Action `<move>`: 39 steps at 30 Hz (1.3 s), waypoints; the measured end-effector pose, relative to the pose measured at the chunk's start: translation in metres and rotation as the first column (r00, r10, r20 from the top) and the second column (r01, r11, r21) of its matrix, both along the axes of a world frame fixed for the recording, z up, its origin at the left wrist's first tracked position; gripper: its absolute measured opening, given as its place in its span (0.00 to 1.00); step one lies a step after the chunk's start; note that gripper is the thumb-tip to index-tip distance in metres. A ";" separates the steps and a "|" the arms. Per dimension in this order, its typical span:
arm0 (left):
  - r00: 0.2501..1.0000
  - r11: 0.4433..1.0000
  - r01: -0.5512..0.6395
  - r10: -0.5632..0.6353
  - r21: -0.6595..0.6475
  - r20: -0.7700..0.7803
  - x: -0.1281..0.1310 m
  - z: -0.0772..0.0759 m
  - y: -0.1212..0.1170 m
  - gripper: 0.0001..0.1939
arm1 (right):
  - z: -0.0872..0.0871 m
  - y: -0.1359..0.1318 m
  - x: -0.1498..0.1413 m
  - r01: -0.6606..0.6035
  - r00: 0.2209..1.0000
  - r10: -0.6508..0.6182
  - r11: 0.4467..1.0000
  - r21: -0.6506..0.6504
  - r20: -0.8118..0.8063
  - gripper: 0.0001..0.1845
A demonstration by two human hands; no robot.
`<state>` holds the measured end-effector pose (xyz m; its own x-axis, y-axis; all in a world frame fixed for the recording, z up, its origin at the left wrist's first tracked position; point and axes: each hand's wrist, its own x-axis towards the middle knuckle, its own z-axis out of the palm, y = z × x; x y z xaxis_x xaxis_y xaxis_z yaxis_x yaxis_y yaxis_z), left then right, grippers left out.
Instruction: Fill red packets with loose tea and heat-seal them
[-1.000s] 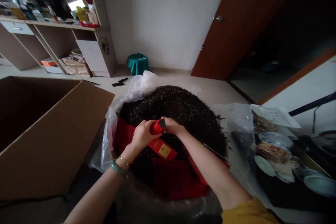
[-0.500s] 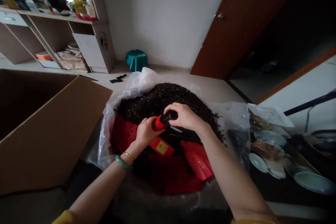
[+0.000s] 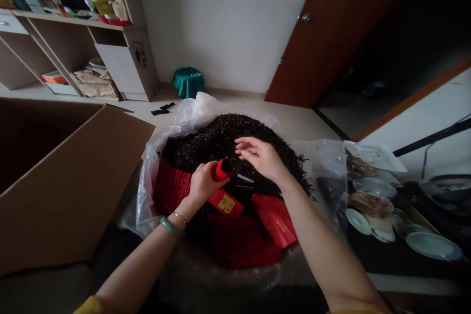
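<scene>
My left hand (image 3: 203, 180) is closed around a small red packet (image 3: 222, 170), its dark mouth facing up and to the right. Just right of it, my right hand (image 3: 257, 154) hovers over a heap of dark loose tea leaves (image 3: 221, 132), fingers apart and nothing in them. The heap fills a large clear plastic bag (image 3: 147, 167). On the near side of the leaves lie a row of stacked red packets (image 3: 171, 184), a red packet with a gold label (image 3: 226, 203), more red packets (image 3: 243, 240) and a larger red pouch (image 3: 275, 221).
A big open cardboard box (image 3: 81, 181) stands on the left. To the right, a dark tray table (image 3: 371, 257) carries lidded bowls and small dishes (image 3: 358, 222). Behind are a shelf unit (image 3: 117, 68), a green covered bin (image 3: 188, 82) and a wooden door (image 3: 305, 44).
My right hand has let go of the dark leaves at the packet's mouth, opened and moved slightly up and right. My left hand still holds the red packet. The view has shifted a little.
</scene>
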<state>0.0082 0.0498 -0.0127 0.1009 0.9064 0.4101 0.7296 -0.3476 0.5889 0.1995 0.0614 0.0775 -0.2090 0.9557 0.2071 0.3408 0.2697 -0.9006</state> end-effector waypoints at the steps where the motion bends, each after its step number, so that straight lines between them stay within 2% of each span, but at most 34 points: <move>1: 1.000 1.000 -0.008 0.008 -0.004 0.005 0.000 0.001 0.000 0.25 | -0.007 0.005 0.014 0.071 0.994 -0.070 0.997 -0.002 0.087 0.19; 2: 1.000 1.000 -0.012 0.012 -0.010 0.010 0.000 0.001 0.000 0.25 | -0.016 0.011 0.029 0.146 0.960 -0.137 0.989 -0.019 0.245 0.21; 3: 1.000 1.000 -0.012 0.012 -0.014 0.014 0.000 0.002 0.000 0.24 | -0.027 0.016 0.044 0.221 0.875 -0.172 0.973 -0.058 0.453 0.23; 4: 1.000 1.000 -0.007 0.007 -0.015 0.017 0.000 0.002 0.000 0.24 | -0.038 0.020 0.056 0.277 0.745 -0.141 0.955 -0.110 0.652 0.26; 5: 1.000 1.000 0.001 -0.001 -0.013 0.020 0.000 0.002 0.000 0.24 | -0.050 0.022 0.066 0.301 0.696 -0.116 0.943 -0.141 0.709 0.29; 8: 0.999 1.000 0.029 -0.029 0.004 0.015 0.001 -0.001 0.001 0.23 | -0.079 0.026 0.075 0.315 0.635 -0.073 0.934 -0.172 0.769 0.33; 10: 0.999 0.999 0.039 -0.039 0.008 0.002 0.002 -0.003 0.002 0.23 | -0.090 0.027 0.068 0.313 0.605 -0.067 0.936 -0.159 0.794 0.29; 13: 0.999 0.999 0.042 -0.042 -0.002 -0.017 0.003 -0.006 0.002 0.23 | -0.097 0.030 0.057 0.312 0.569 -0.066 0.939 -0.141 0.820 0.22; 17: 0.998 0.999 0.047 -0.047 -0.004 -0.029 0.004 -0.007 0.002 0.23 | -0.099 0.034 0.052 0.323 0.550 -0.084 0.939 -0.119 0.831 0.25; 21: 0.998 0.999 0.047 -0.048 -0.014 -0.036 0.005 -0.007 0.001 0.23 | -0.095 0.031 0.050 0.329 0.564 -0.142 0.942 -0.064 0.813 0.14; 24: 0.998 0.999 0.042 -0.043 -0.028 -0.034 0.007 -0.007 0.001 0.23 | -0.079 0.024 0.048 0.338 0.589 -0.213 0.941 0.002 0.780 0.12; 26: 0.999 0.998 0.041 -0.043 -0.038 -0.031 0.009 -0.007 0.002 0.23 | -0.061 0.016 0.044 0.301 0.660 -0.261 0.951 0.070 0.704 0.11; 28: 0.999 0.998 0.037 -0.039 -0.054 -0.032 0.011 -0.006 0.003 0.24 | -0.042 0.008 0.034 0.209 0.825 -0.269 0.962 0.174 0.497 0.09; 29: 0.999 0.997 0.032 -0.034 -0.064 -0.034 0.011 -0.006 0.004 0.24 | -0.033 0.003 0.027 0.169 0.878 -0.235 0.967 0.191 0.416 0.08; 31: 0.999 0.996 0.021 -0.025 -0.088 -0.041 0.013 -0.006 0.005 0.25 | -0.018 -0.004 0.009 0.114 0.926 -0.172 0.976 0.185 0.335 0.09; 33: 0.999 0.995 0.016 -0.020 -0.096 -0.044 0.013 -0.007 0.006 0.25 | -0.009 -0.009 -0.008 0.068 0.939 -0.120 0.984 0.167 0.323 0.10; 36: 0.999 0.997 0.017 -0.020 -0.072 -0.038 0.013 -0.010 0.008 0.26 | -0.006 -0.010 -0.025 0.060 0.963 -0.090 0.990 0.126 0.253 0.15; 39: 0.999 0.999 0.003 -0.005 -0.052 -0.037 0.012 -0.012 0.009 0.27 | -0.007 -0.010 -0.024 0.091 0.988 -0.100 0.992 0.084 0.117 0.17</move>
<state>0.0203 0.0591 -0.0245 0.1192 0.9259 0.3584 0.7498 -0.3206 0.5788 0.1754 0.0518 0.0706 -0.1457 0.9543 0.2610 0.4737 0.2989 -0.8284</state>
